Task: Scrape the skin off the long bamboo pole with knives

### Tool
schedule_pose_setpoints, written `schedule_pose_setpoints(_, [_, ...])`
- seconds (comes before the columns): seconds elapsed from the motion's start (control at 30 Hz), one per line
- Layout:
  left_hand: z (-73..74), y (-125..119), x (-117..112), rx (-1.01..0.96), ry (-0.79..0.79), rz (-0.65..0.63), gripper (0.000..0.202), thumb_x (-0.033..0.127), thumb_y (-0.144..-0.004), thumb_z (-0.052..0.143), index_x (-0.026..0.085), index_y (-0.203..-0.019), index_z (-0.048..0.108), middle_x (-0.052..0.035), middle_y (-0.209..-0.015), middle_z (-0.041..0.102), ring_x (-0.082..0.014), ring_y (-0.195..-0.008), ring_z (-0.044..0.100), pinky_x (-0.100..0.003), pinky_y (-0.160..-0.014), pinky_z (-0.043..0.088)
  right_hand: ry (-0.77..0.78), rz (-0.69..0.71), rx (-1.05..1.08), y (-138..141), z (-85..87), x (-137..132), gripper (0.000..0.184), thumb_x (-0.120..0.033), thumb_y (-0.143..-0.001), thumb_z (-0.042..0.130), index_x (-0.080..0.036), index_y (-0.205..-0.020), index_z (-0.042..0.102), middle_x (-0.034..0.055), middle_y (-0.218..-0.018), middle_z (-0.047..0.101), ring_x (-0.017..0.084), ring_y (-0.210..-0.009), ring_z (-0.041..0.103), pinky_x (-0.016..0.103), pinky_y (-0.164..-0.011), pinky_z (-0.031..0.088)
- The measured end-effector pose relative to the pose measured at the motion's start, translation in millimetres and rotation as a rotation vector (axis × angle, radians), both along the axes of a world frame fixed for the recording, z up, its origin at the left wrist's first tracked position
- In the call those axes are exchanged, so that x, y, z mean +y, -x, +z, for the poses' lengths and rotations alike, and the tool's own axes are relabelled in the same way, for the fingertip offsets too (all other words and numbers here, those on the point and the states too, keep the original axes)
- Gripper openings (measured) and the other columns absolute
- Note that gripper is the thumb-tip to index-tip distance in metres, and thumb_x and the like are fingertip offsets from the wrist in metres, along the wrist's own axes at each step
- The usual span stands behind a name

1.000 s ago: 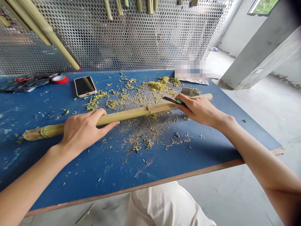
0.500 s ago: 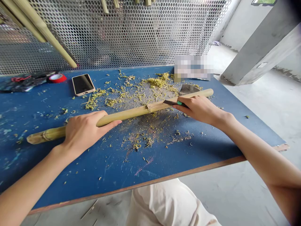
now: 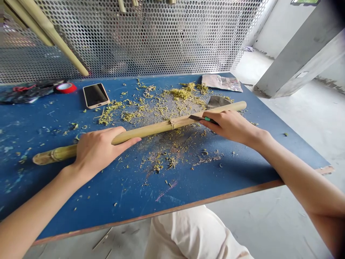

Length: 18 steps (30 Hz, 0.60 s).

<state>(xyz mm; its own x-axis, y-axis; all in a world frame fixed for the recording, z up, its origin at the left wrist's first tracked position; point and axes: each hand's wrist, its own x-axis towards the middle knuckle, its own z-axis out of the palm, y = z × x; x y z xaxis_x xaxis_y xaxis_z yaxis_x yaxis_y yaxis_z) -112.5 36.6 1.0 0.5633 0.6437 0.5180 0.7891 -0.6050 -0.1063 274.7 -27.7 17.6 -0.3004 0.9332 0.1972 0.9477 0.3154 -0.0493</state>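
**Two bare hands on a long pale-yellow bamboo pole (image 3: 151,128) — lying slantwise across a blue-painted workbench (image 3: 81,201)**
The left hand (image 3: 99,153) is clamped around the pole's thicker near-left section; the right hand (image 3: 226,126) is closed on a green-marked utility knife (image 3: 196,117), its dark blade against the pole's far-right section. Yellow-green bamboo shavings (image 3: 178,94) lie scattered around and beneath the pole — a smartphone in a pale case (image 3: 95,95) sits farther left.

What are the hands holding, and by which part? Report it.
The left hand grips the bamboo pole toward its thick end. The right hand pinches a utility knife by its green handle, blade against the pole.
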Motion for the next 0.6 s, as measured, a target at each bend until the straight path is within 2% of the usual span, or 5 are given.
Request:
schedule_pose_setpoints(0.23, [-1.3, 2.0, -3.3, -0.004, -0.222, -0.074, 0.048, 0.067, -0.091, 0.061, 0.022, -0.076, 0.068, 0.0017, -0.061, 0.065, -0.0152, -0.053, 0.056, -0.029, -0.051, 0.028, -0.035, 0.0, 0.018, -0.5, -3.7, 0.1, 0.059, -0.06, -0.106, 0.025, -0.018, -0.098, 0.066, 0.0069, -0.072, 0.062, 0.015, -0.058, 0.045, 0.029, -0.057, 0.023])
schedule_pose_setpoints(0.4, [-2.3, 1.8, -3.3, 0.0, -0.248, -0.089, 0.046, 0.065, -0.091, 0.063, 0.022, -0.077, 0.069, 0.0013, -0.061, 0.067, -0.0152, -0.054, 0.06, -0.029, -0.051, 0.03, -0.058, -0.008, 0.01, -0.3, -6.4, 0.1, 0.059, -0.058, -0.107, 0.025, -0.018, -0.099, 0.066, 0.008, -0.075, 0.064, 0.015, -0.058, 0.046, 0.029, -0.057, 0.022])
schedule_pose_setpoints(0.6, [-1.9, -0.5, -3.0, -0.011, -0.269, -0.095, 0.047, 0.065, -0.092, 0.061, 0.022, -0.076, 0.069, 0.0019, -0.059, 0.067, -0.0144, -0.051, 0.059, -0.029, -0.05, 0.031, -0.092, 0.024, -0.053, 0.8, -1.4, -1.4, 0.056, -0.055, -0.107, 0.027, -0.017, -0.102, 0.068, 0.0094, -0.076, 0.066, 0.017, -0.062, 0.049, 0.031, -0.059, 0.023])
